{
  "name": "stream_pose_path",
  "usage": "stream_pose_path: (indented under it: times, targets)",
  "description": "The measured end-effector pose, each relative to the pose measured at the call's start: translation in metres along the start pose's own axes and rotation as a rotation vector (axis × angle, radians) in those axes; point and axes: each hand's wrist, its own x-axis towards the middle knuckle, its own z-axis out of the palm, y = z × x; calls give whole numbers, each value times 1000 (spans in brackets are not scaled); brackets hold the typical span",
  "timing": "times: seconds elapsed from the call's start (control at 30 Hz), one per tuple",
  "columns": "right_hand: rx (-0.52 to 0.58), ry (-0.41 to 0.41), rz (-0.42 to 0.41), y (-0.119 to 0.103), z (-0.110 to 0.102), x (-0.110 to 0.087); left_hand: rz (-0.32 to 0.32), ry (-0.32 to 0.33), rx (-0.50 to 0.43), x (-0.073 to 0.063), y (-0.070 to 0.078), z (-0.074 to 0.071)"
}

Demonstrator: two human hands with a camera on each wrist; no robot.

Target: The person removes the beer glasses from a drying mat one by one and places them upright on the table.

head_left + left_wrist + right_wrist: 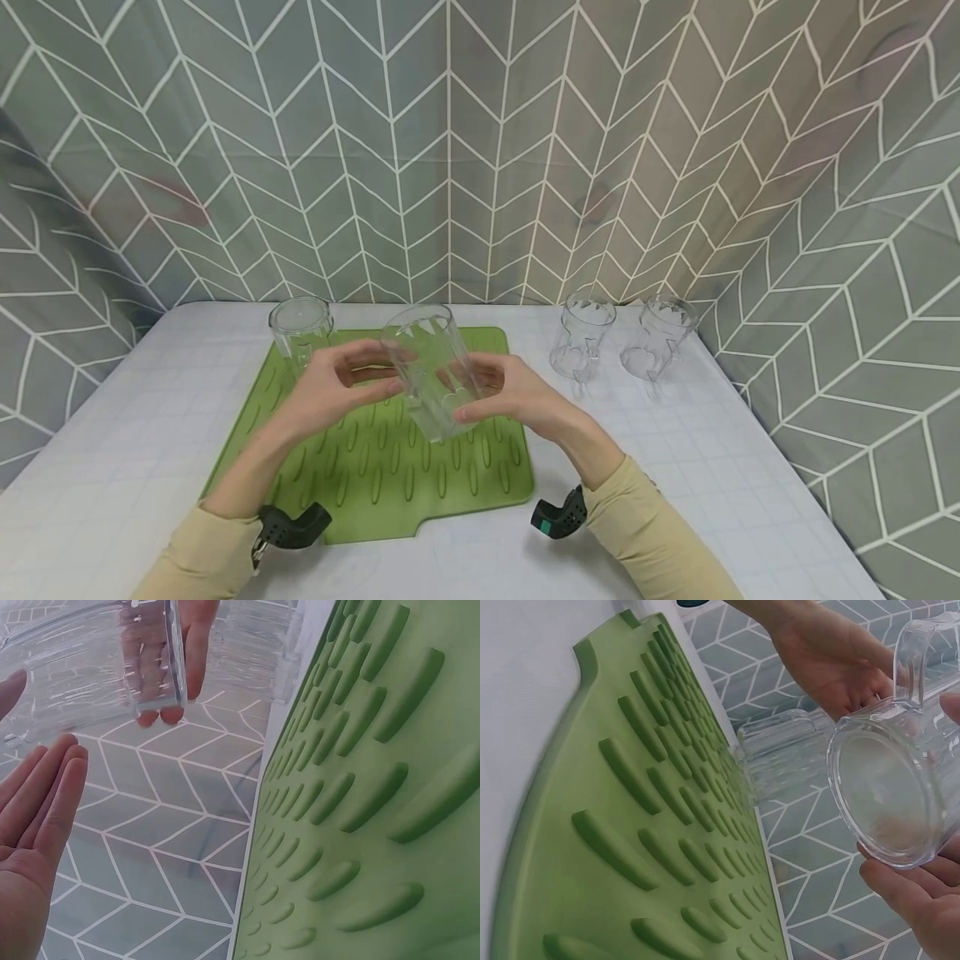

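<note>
A clear mug [433,421] is held tilted above a green drying mat [367,508], its base toward the lower right. My left hand [330,387] holds its upper left side between thumb and fingers. On the other side, my right hand [513,392] grips it near the base, thumb in front and fingers behind. The right wrist view shows the mug's round base [885,795] and its handle [907,671], which points toward the left hand [829,660]. In the left wrist view, the right hand's fingers [150,667] show through the clear wall.
Another clear mug [300,321] stands at the mat's back left corner. Two more clear mugs, a nearer-middle one [585,333] and an outer one [656,337], stand on the white table [675,467] at the back right. A patterned curtain [480,167] hangs behind the table.
</note>
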Motion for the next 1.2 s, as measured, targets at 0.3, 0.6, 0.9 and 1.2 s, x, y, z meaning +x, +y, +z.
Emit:
stream_pose_path:
  times: [0.3, 0.6, 0.9, 1.2]
  targets:
    - [-31, 11, -2, 3, 2, 2, -30, -6, 32, 1, -3, 3]
    - [-51, 6, -24, 3, 4, 3, -33, -17, 55, 1, -7, 6]
    - [-42, 11, -38, 2, 6, 3, -47, -29, 65, 0, -8, 8]
    - [-42, 31, -37, 5, 7, 5, -60, -26, 66, 1, -7, 9]
